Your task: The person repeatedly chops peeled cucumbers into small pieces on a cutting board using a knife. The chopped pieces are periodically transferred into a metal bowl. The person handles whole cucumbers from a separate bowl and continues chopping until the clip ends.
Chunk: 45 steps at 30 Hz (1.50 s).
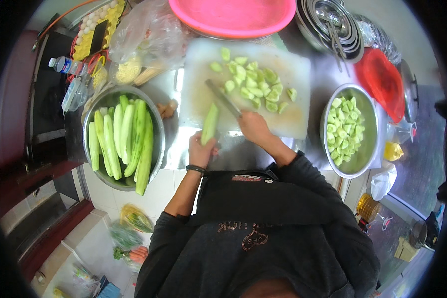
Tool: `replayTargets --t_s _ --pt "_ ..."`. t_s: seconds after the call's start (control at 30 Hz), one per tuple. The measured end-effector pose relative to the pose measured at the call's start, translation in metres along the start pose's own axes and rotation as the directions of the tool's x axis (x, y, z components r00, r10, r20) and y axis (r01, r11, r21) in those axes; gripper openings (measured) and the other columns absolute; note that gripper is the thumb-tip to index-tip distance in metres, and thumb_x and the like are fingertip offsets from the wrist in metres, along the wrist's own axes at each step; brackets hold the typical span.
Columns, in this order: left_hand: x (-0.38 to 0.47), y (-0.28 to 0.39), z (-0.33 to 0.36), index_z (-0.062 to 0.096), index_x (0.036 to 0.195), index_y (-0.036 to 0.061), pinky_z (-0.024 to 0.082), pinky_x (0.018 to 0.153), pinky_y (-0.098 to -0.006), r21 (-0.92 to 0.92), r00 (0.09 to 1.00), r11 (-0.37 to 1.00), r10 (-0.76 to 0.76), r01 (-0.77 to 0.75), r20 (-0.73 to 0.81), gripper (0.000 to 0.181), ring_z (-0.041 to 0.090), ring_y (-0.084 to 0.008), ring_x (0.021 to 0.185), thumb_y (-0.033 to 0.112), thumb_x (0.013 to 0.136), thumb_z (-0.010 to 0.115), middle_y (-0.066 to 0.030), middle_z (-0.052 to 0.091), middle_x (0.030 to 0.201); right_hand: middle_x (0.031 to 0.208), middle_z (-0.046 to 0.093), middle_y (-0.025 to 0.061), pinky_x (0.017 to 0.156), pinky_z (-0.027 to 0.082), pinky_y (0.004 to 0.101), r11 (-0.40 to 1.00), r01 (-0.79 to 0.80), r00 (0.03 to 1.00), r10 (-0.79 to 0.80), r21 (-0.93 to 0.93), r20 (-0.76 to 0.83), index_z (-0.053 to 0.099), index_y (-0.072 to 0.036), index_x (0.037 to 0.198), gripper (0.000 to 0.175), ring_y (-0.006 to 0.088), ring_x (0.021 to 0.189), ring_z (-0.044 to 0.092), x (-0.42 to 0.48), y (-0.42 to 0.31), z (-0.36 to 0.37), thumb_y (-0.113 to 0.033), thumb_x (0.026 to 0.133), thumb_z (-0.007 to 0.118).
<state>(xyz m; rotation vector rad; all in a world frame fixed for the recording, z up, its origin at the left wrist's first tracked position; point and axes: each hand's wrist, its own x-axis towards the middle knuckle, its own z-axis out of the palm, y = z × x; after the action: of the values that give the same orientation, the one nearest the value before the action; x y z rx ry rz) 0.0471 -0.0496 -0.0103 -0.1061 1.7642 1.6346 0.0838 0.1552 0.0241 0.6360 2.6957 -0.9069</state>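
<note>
My left hand [201, 149] grips a peeled green gourd piece [210, 124] near its lower end, over the near edge of the white cutting board [197, 93]. In my right hand [254, 124] is a kitchen knife [223, 98], its blade slanting up and left above the board, apart from the gourd piece. Cut chunks of the gourd [253, 80] lie scattered beyond the knife. At left, a metal bowl [161, 141] holds several long peeled gourds [128, 130]. The metal bowl on the right [372, 149] contains many cut chunks [342, 130].
A pink basin [234, 16] stands behind the board. Stacked metal bowls and ladles [331, 29] are at back right, near a red plastic bag [383, 82]. Ginger [167, 109] lies beside the left bowl. Farther left are a water bottle [67, 66] and an egg tray [82, 50].
</note>
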Motion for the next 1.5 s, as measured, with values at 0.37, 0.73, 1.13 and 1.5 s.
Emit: replayTargets --t_s 0.37,0.73,1.13,1.5 --pt "0.01 0.012 0.004 0.05 0.109 -0.0021 0.048 0.055 -0.0355 0.441 0.967 0.897 0.145 -0.039 -0.209 0.04 0.057 -0.0253 0.058 0.029 0.088 0.063 -0.0112 0.058 0.072 0.075 0.061 0.0251 0.065 0.047 0.0519 0.991 0.103 0.995 -0.102 -0.082 0.017 0.056 0.002 0.092 0.017 0.0443 0.072 0.06 -0.005 -0.006 0.021 -0.01 0.081 0.055" --pt "0.031 0.008 0.014 0.058 0.106 -0.0029 0.051 0.068 -0.0352 0.456 0.967 0.885 0.191 -0.095 -0.171 0.036 0.063 -0.021 0.075 0.026 0.086 0.067 -0.0132 0.066 0.081 0.076 0.061 0.0269 0.069 0.047 0.052 0.995 0.046 0.999 -0.047 0.094 0.012 0.057 0.003 0.086 0.021 0.0458 0.075 0.06 -0.027 0.001 -0.016 -0.017 0.087 0.053" --pt "0.029 0.036 0.012 0.046 0.119 -0.0015 0.044 0.09 -0.0417 0.77 0.819 0.562 0.567 -0.302 -0.093 0.052 0.052 -0.0382 0.105 0.01 0.075 0.072 -0.0218 0.051 0.112 0.076 0.062 0.0262 0.068 0.049 0.0522 0.997 -0.001 1.0 0.001 0.072 0.0 0.061 0.001 0.081 0.018 0.045 0.074 0.061 -0.012 0.0 -0.005 -0.015 0.084 0.055" --pt "0.035 0.027 0.004 0.05 0.117 0.0003 0.044 0.087 -0.0435 0.691 0.854 0.667 0.502 -0.278 -0.141 0.041 0.053 -0.0384 0.099 0.009 0.081 0.064 -0.0216 0.053 0.107 0.074 0.063 0.0243 0.066 0.05 0.0508 0.988 0.113 0.989 -0.103 -0.106 0.103 0.06 0.001 0.08 0.01 0.0424 0.071 0.063 0.003 -0.015 0.026 -0.007 0.079 0.055"
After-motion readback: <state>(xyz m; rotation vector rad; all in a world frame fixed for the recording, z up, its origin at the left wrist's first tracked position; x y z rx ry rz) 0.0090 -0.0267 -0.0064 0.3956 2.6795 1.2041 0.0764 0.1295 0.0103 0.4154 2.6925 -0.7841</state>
